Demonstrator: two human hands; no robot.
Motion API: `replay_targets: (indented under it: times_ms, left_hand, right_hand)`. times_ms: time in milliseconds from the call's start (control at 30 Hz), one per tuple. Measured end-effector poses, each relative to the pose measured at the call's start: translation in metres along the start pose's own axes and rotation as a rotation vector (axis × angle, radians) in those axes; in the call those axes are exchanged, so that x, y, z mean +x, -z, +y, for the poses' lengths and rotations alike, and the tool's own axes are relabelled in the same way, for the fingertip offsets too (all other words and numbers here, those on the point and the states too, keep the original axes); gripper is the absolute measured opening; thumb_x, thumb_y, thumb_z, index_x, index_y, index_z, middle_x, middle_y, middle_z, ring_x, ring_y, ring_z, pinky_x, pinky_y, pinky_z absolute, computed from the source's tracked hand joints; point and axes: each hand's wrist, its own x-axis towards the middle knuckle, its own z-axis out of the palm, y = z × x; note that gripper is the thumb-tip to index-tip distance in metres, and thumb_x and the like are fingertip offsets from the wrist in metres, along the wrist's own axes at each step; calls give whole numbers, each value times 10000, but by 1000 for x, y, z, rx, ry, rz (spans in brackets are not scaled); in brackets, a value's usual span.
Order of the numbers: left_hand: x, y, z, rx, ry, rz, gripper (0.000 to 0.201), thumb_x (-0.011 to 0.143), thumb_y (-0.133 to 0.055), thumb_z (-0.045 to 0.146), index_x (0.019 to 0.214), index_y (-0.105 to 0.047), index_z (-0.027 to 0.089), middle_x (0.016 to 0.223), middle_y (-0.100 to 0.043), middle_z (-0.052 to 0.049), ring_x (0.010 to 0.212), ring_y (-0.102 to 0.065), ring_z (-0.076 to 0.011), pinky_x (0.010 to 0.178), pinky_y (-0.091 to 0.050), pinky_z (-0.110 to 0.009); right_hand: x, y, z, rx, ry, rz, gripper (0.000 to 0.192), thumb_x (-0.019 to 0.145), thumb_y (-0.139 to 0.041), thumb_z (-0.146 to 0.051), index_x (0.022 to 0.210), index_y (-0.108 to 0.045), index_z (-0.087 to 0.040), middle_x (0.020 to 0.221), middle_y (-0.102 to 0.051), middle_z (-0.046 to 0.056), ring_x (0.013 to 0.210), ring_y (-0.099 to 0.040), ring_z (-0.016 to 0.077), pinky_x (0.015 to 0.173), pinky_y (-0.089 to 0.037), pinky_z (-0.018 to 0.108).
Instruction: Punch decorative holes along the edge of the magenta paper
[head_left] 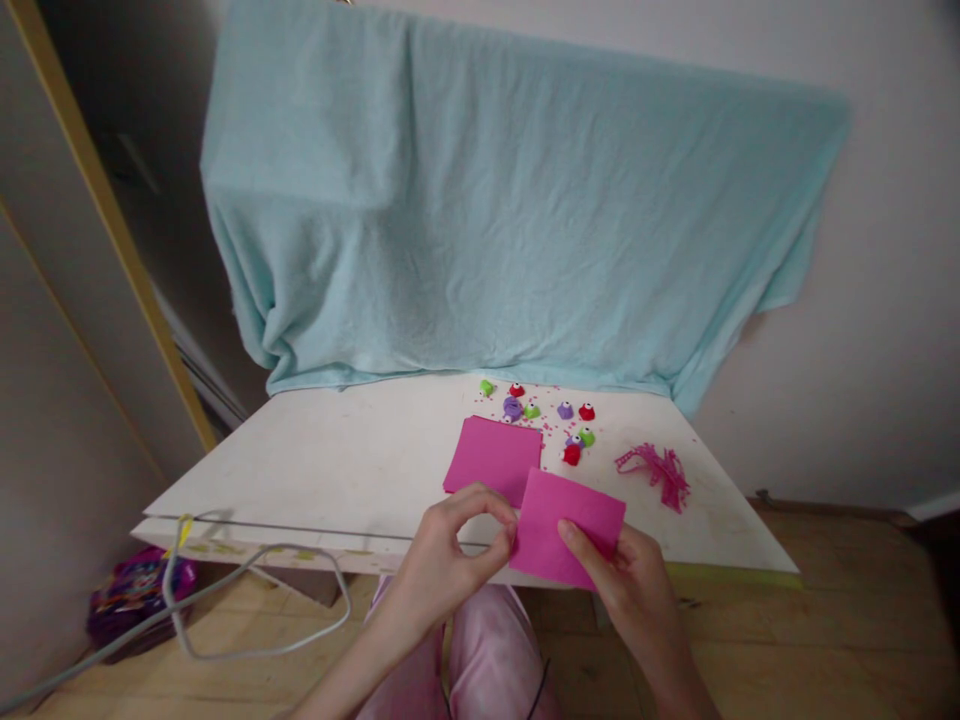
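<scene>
- Hands?
- My right hand (641, 580) gripped a pink sheet (559, 515), thumb on top. My left hand (441, 545) curled into a loop, tips at the sheet's left edge; I couldn't tell if they pinched it.
- And the sheet?
- Above the table (337, 450) near its front, by the paper stack (491, 455). Little eyed toys (571, 455) and pink scraps (666, 477) lay farther back.

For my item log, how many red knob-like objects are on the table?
3: the back red object, the rightmost red object and the front red object. More could be hidden.
</scene>
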Motion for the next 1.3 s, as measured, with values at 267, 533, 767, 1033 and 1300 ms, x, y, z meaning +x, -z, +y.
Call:
replay_targets:
  times_ms: [267, 533, 767, 1033, 1300]
  left_hand:
    - [-2, -2, 2, 132, -61, 56, 132, 789, -535, 111, 824, -628, 198, 871, -632, -20, 837, -592, -161, 768, -437, -241]
    - [-4, -7, 1, 276, -81, 110, 127, 827, -514, 135, 852, -617, 205, 877, -608, -34, 837, -574, -172, 773, -435, -254]
    - [-3, -12, 7, 339, -69, 124, 108, 823, -513, 141, 828, -598, 207, 852, -597, -27, 809, -569, -173, 753, -432, -252]
    - [7, 0, -17, 452, 15, 353, 63, 819, -521, 188, 804, -580, 204, 845, -565, -7, 750, -567, -153, 731, -425, -249]
    - [41, -32, -32, 240, -7, 239, 81, 789, -535, 159, 779, -609, 189, 806, -609, -7, 787, -579, -162, 766, -444, -274]
  right_hand:
    - [-2, 0, -1, -53, 12, -14, 323, 798, -607, -434, 733, -647, -120, 682, -646, 50, 636, -551, 194, 569, -435, 251]
    - [-10, -4, -2, -283, 185, 64, 230, 829, -591, -370, 770, -693, -173, 696, -684, 39, 661, -612, 201, 617, -441, 242]
    - [-16, -8, -4, -394, 345, 57, 189, 877, -530, -303, 897, -689, -203, 806, -703, 51, 725, -643, 186, 683, -451, 228]
    - [-24, 2, -13, -437, 359, 206, 227, 852, -556, -364, 793, -693, -194, 668, -672, 38, 583, -599, 165, 584, -451, 216]
    - [-26, 19, -17, -315, 145, 329, 392, 744, -646, -477, 495, -602, -178, 438, -519, 3, 428, -471, 148, 393, -350, 228]
